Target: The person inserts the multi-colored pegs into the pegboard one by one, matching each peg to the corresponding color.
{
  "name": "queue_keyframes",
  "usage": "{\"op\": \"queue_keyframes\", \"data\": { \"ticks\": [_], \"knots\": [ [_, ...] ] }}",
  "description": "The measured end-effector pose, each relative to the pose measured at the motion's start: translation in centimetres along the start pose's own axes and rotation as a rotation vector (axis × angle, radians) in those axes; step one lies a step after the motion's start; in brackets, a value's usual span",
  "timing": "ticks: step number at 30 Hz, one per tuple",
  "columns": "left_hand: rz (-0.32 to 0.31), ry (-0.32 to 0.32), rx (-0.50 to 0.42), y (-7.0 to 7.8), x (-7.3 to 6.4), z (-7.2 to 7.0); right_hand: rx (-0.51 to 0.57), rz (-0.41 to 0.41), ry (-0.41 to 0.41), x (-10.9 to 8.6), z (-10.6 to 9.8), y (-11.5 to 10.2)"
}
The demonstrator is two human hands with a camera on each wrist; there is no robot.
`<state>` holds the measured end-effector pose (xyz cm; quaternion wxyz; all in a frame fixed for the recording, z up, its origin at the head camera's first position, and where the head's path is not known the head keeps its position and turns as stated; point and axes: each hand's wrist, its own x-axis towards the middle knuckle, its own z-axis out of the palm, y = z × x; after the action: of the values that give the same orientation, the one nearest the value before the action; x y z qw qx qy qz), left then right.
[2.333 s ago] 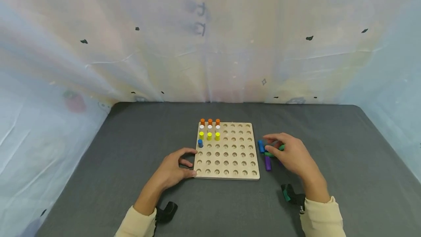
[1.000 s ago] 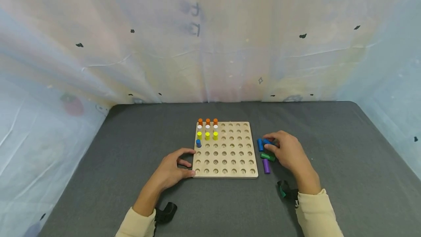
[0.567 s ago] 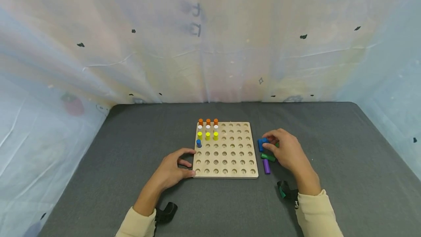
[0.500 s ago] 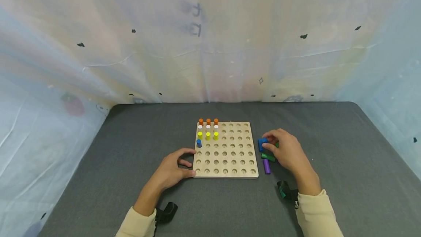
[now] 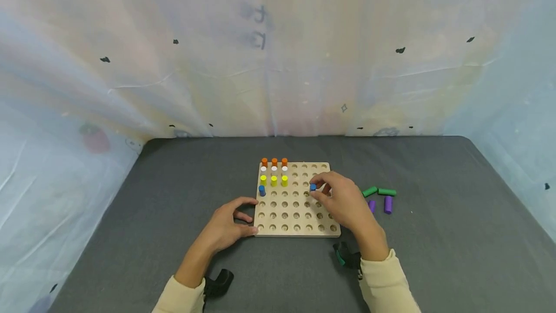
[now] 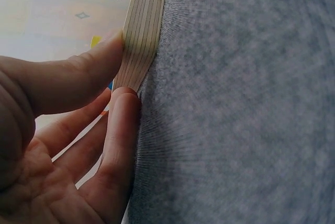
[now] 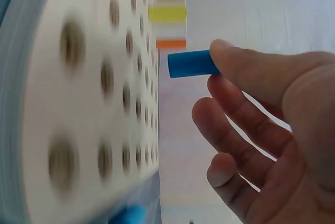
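In the head view a light wooden pegboard lies on the grey cloth. Orange, white and yellow pegs fill three short rows at its far left corner. One blue peg stands nearer, in the left column. My left hand touches the board's left edge, thumb by the near corner; the left wrist view shows thumb and a fingertip against the layered side. Over the board, my right hand pinches another blue peg between thumb and finger. In the right wrist view, that peg's free end is clear of the holes.
Right of the board lie two green pegs and two purple pegs, one partly behind the right hand. A blue object shows low in the right wrist view. A pale curtain hangs behind the table.
My right hand has picked up a blue peg from the loose ones and moved left over the board, uncovering the green and purple pegs. The left hand stays at the board's edge.
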<state>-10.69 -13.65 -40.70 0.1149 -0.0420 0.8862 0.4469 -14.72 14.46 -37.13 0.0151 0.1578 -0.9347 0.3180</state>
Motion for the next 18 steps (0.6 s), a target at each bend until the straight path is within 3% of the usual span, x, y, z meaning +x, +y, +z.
{"op": "queue_keyframes", "data": {
  "ticks": [8,18],
  "knots": [
    [0.006,-0.003,0.002,-0.1,0.0,-0.1,0.057,0.000,-0.020,1.0,2.7,-3.1],
    [0.001,-0.008,0.011,0.0,0.1,-0.1,0.016,-0.050,-0.053,2.5,4.4,-4.9]
  ]
}}
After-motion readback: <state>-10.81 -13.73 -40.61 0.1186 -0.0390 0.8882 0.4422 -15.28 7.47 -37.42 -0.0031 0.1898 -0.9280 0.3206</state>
